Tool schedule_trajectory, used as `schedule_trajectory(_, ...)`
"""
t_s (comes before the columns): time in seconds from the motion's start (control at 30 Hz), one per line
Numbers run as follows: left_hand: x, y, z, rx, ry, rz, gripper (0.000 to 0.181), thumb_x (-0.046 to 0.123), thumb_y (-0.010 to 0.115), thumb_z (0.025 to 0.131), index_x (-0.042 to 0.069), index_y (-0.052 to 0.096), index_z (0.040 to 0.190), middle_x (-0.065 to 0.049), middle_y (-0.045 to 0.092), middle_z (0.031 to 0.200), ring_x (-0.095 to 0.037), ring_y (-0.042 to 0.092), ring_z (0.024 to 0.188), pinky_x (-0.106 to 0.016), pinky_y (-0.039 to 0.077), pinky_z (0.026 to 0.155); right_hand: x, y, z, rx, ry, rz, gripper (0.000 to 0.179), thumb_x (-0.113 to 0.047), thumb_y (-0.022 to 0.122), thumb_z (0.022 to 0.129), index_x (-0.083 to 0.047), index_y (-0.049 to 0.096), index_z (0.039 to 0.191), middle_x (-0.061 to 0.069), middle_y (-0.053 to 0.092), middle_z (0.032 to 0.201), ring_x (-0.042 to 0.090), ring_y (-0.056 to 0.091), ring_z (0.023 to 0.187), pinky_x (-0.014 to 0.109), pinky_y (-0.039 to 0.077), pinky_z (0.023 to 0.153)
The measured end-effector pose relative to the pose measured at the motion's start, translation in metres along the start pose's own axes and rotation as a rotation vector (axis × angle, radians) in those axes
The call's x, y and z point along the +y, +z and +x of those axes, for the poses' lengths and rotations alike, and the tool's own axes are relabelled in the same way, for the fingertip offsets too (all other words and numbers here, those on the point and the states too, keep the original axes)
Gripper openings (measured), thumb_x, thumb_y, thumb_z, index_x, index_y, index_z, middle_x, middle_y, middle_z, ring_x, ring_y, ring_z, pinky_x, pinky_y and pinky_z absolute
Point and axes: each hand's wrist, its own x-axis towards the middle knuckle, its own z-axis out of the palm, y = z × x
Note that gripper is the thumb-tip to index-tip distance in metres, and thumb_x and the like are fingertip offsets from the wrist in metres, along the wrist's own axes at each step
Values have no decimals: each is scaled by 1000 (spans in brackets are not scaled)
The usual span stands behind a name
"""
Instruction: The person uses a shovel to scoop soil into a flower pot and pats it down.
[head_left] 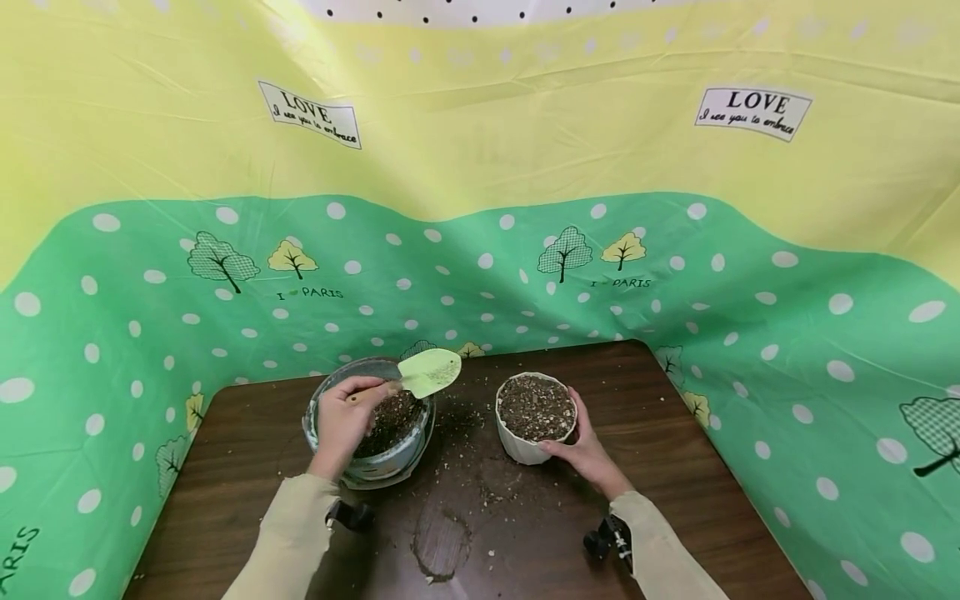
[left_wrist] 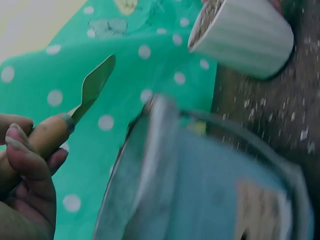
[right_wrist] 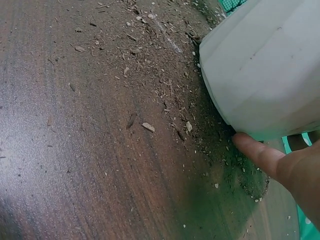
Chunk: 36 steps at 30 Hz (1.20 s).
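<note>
My left hand (head_left: 347, 417) grips the wooden handle (left_wrist: 47, 137) of a small garden trowel (head_left: 431, 372). Its pale green blade, with a few dark specks on it, points right over the far right rim of a grey-blue tub (head_left: 397, 461). Dark soil (head_left: 393, 421) lies inside the tub, partly hidden by the hand. To the right, a white fluted pot (head_left: 517, 447) stands on the table, filled with soil and pale bits close to its rim. My right hand (head_left: 588, 454) holds this pot from its right side, thumb (right_wrist: 257, 152) in front and fingers round the side.
Loose soil crumbs (head_left: 459, 437) are scattered over the dark wooden table (head_left: 600, 567) between tub and pot. Nearer the front is a ring-shaped soil mark (head_left: 442, 575). A green and yellow printed cloth (head_left: 480, 287) hangs behind and at both sides.
</note>
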Motion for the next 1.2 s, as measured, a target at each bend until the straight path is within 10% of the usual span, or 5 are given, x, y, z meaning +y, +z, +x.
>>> schedule_trajectory(0.5,14,-72,25,-187,-41,326,24,26,80,85,7,76,98,-8,64,64,-19,47,43,-37,43,44,33,-7,14,22,-27,-16,111,0,76,84,-21,-2,160,19,-1,163,42,11,145,57,20,111)
schedule_trajectory(0.73,26,-76,37,-306,40,568,16,22,77,86,9,78,96,-7,71,96,-22,56,63,-36,45,55,34,-9,12,28,-41,-8,112,1,76,84,-23,-2,160,19,-2,163,42,10,145,58,19,111)
schedule_trajectory(0.9,29,-69,46,-431,63,650,4,14,78,83,10,76,83,-3,71,87,-19,58,70,-35,46,61,33,-8,11,30,-36,-20,110,-2,76,84,-24,0,160,18,0,163,42,12,145,57,19,111)
schedule_trajectory(1.2,17,-84,57,-447,67,743,12,4,73,82,9,67,72,-1,67,78,-18,45,59,-34,37,55,33,-7,12,19,-21,-30,112,-1,77,83,-22,-1,160,19,-1,163,43,11,145,58,20,111)
